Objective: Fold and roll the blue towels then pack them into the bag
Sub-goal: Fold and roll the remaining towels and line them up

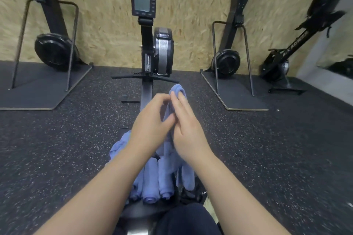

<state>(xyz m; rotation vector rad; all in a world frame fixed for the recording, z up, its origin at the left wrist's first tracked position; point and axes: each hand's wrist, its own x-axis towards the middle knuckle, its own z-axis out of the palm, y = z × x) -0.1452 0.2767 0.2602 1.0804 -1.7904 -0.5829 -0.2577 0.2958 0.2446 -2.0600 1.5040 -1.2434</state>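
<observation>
Both hands meet above the rowing machine's rail (146, 89): the left hand (150, 120) curls its fingers onto a blue towel (176, 91), while the right hand (188, 131) lies flatter along the cloth, thumb side pinching it. Nearer the person than the hands, rolled towels (152, 183) sit side by side in a dark bag (188, 195) on the rail, with loose blue cloth beside them. Beyond the hands stands the rower's monitor (143, 1). With the held towel hanging unsupported, a slack grip would likely let the fold slip apart.
</observation>
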